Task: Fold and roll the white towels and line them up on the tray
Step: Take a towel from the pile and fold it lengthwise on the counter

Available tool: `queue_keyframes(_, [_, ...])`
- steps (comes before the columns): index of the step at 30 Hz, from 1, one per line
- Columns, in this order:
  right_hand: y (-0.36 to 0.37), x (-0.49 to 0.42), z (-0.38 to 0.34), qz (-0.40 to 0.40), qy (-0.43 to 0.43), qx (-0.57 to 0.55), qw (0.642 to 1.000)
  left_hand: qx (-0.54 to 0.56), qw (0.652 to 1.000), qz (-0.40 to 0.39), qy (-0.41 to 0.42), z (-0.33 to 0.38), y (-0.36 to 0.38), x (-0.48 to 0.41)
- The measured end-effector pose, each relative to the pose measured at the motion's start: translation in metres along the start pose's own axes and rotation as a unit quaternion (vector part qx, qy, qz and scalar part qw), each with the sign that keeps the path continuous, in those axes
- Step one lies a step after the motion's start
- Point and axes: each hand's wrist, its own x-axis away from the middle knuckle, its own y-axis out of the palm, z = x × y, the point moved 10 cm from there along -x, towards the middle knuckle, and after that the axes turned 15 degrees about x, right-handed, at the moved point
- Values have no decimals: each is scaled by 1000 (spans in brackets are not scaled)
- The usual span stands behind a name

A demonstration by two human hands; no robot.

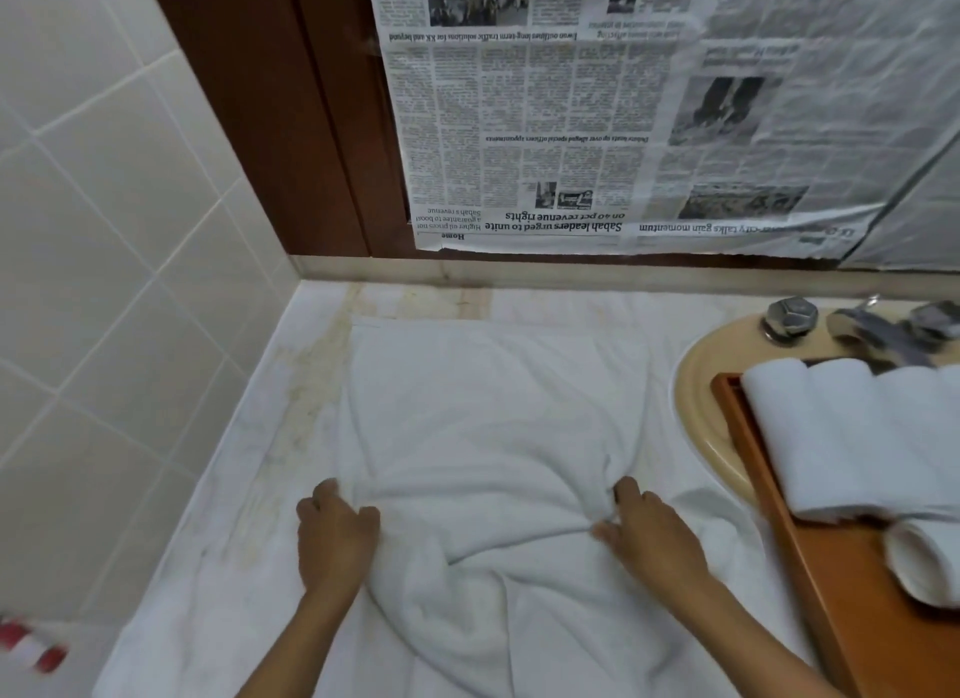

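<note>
Head view, the only one.

Counted first:
- Two bare hands, low in the frame.
- One loose towel (493, 411), spread on the pale marble counter (311, 385).
- One orange-brown tray (831, 583) at the right, laid across one cream basin (696, 401).
- Three rolled towels (841, 437) side by side at the tray's far end, touching one another. Perhaps a fourth at the frame edge, cut off too much to tell.
- One end-on roll (924, 562) nearer the camera, just in front of that row, open spiral end toward the viewer.
- Two chrome tap knobs (789, 318) behind the tray, the right one blurred, with a blurred spout between.
- Several newspaper sheets (545, 125) hung upside down over a dark wooden frame (260, 99).
- One blurred red-and-white object (31, 645) at the lower left, below the tiled wall (104, 229).

Then the loose towel itself:
- White, soft, unrolled.
- Far half fairly flat, with a straight top hem near the back ledge.
- Near half bunched into deep creases running in toward the middle and spilling toward the counter's front edge.
- Apart from the tray, to its left, with bare marble between.

Left hand (337, 531) at the towel's left side, fingers curled down and gripping the cloth's edge. Right hand (649, 536) at the right side, thumb and fingers pinching a raised fold of the same towel. Both forearms in from the bottom of the frame, over the crumpled near part.
</note>
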Motion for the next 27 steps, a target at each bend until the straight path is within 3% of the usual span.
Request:
queue_keyframes(2, [-6, 6, 0, -67, 1, -78, 995, -27, 999, -20, -8, -11, 7, 4])
queue_keyframes(4, [-19, 11, 9, -73, 9, -176, 982, -29, 999, -39, 12, -6, 7, 5])
queue_keyframes(5, [-29, 13, 15, -44, 10, -232, 972, -3, 999, -49, 14, -1, 3, 0])
queue_keyframes(8, [-65, 43, 53, 145, 67, -380, 911, 113, 993, -28, -12, 11, -22, -27])
queue_keyframes(9, [-70, 58, 60, 191, 96, -344, 914, 133, 991, -6, -18, 16, -32, -34])
queue_keyframes(10, [-69, 67, 59, 194, 114, -244, 943, 142, 990, 18, -12, 24, -39, -37])
queue_keyframes(11, [-59, 71, 49, 144, 107, -114, 977, 140, 989, 37, -4, 31, -41, -38])
queue_keyframes(12, [-36, 73, 36, 39, 83, 13, 996, 138, 989, 45, 4, 36, -39, -32])
queue_keyframes(13, [-10, 79, 27, -81, 62, 100, 990, 136, 989, 48, 20, 42, -35, -23])
queue_keyframes(15, [17, 94, 16, -222, 32, 142, 964, 100, 991, 33, 76, 54, -17, 7])
queue_keyframes(16, [17, 98, 12, -229, 33, 133, 964, 71, 992, 11, 106, 56, -1, 24])
queue_keyframes(18, [2, 93, 5, -156, 52, 117, 980, 18, 990, -41, 133, 51, 32, 58])
queue_keyframes(22, [-26, 80, -5, 79, 112, 71, 988, 15, 989, -74, 124, 34, 61, 94])
queue_keyframes(27, [12, 83, 2, 60, 165, 46, 984, 116, 982, -83, 125, 18, 36, 93])
